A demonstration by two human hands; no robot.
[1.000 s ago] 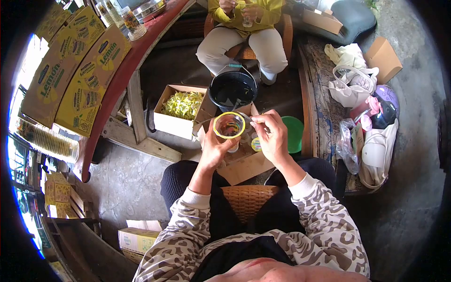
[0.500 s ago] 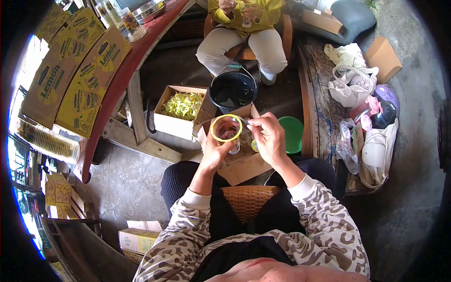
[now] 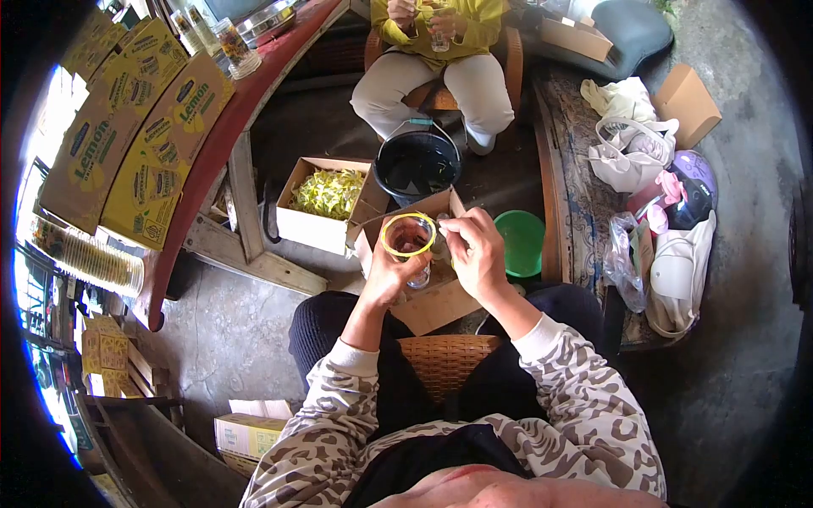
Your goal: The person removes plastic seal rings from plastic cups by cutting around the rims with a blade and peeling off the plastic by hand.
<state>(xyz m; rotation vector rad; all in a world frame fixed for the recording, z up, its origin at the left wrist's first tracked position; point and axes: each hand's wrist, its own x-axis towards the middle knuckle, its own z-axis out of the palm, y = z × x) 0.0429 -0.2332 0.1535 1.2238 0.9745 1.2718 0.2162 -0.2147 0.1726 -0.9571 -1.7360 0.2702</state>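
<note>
A clear plastic cup with a yellow rim [image 3: 408,234] is in my left hand [image 3: 391,273], whose fingers wrap round its side. The cup's mouth faces up towards the camera. Close to the right side of the rim is my right hand [image 3: 477,254], with thumb and forefinger pinched together. Whatever is between those fingertips is too small to name. Below both hands sits an open cardboard box [image 3: 436,306], with another clear cup [image 3: 418,275] partly visible under my left hand.
A black bucket [image 3: 417,164] and a box of yellow-green strips [image 3: 329,193] stand ahead. A green basin [image 3: 519,243] lies right of the hands. Opposite sits a person [image 3: 440,51] holding a cup. Lemon cartons [image 3: 161,144] line the red table [image 3: 222,144] at left.
The cup in my left hand has shifted slightly and its mouth is tilted differently. My right hand has moved a little left and down, staying near the rim.
</note>
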